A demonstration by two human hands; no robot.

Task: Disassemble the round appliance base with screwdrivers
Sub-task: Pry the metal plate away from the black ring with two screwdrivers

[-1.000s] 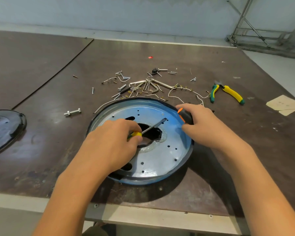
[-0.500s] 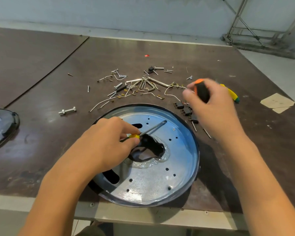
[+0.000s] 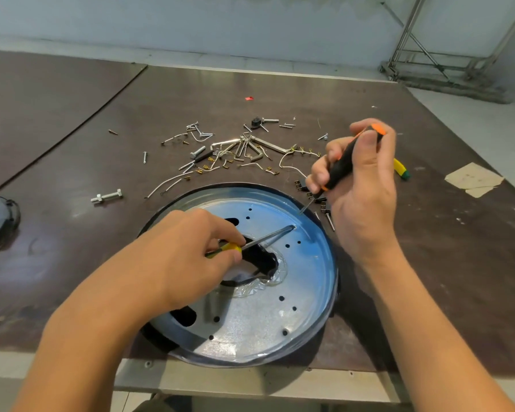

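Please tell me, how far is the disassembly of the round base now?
Done: many screws and wires already lie loose on the table, and the round base shows empty holes. In hand: the left hand levers a yellow-handled screwdriver near the rim, while the right hand brings a black-and-orange screwdriver to the edge. Left: separating the metal plate from its dark outer ring.

Shiny galvanized metal under my left hand [image 3: 188, 260], the round base [image 3: 306, 292] mirror-smooth with a dark glossy rim. Bright steel shaft on my yellow-handled screwdriver [image 3: 259, 239]. My right hand [image 3: 363, 185] grips a matt black handle, probably rubbery plastic, orange-capped screwdriver [image 3: 344, 165]. The table [image 3: 428, 263] is dull brown board, scuffed. Loose screws and wires [image 3: 238, 150] gleam metallic.
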